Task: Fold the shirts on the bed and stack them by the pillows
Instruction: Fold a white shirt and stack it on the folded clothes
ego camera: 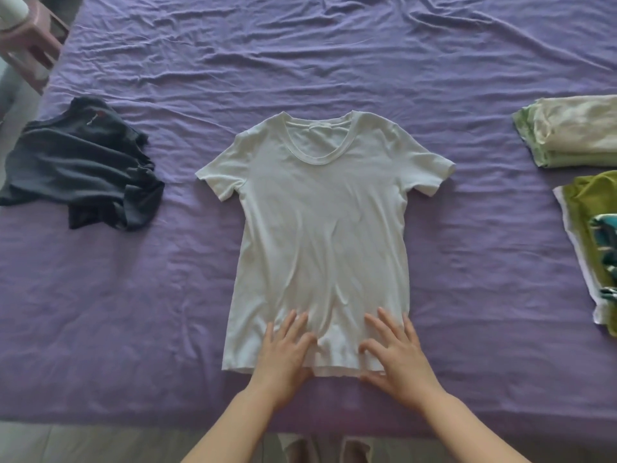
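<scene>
White shirt (322, 228) flat on purple sheet (334, 61), left hand (283, 359) and right hand (397, 355) pressing hem, fingers spread straight, dark shirt (80, 165) crumpled left

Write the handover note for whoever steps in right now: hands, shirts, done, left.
Left hand and right hand: both flat, fingers spread, pressing the hem of the white shirt.
White shirt lies spread face up mid-bed, unfolded.
Dark shirt sits crumpled on the left, untouched.
Done: folded stack at the right edge; green folded items nearer.
Left: fold the white shirt, then the dark one, and stack both.
</scene>
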Motion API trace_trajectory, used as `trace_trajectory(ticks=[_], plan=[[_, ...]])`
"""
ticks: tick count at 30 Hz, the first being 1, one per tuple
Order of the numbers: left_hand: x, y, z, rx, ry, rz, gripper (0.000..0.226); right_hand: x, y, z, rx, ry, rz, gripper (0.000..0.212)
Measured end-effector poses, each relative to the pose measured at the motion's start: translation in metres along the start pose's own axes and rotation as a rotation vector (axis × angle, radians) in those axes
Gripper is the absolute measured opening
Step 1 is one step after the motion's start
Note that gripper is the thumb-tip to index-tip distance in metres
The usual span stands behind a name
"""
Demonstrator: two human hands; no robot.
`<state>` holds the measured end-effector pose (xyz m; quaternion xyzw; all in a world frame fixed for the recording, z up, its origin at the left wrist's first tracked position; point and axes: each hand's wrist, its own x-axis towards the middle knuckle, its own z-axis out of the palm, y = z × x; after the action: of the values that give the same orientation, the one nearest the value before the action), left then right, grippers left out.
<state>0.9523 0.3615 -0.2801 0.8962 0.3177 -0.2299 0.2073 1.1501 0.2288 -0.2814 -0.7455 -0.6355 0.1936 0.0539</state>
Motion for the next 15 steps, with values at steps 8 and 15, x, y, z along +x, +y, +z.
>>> trace_trajectory(ticks=[8, 15], plan=[[-0.01, -0.016, -0.006, -0.211, 0.206, 0.112, 0.01, 0.001, -0.004, 0.001, 0.133, 0.057, 0.045, 0.016], [-0.031, -0.015, -0.011, -0.059, 0.28, 0.274, 0.034, -0.025, -0.008, -0.007, 0.075, 0.117, -0.002, 0.026]])
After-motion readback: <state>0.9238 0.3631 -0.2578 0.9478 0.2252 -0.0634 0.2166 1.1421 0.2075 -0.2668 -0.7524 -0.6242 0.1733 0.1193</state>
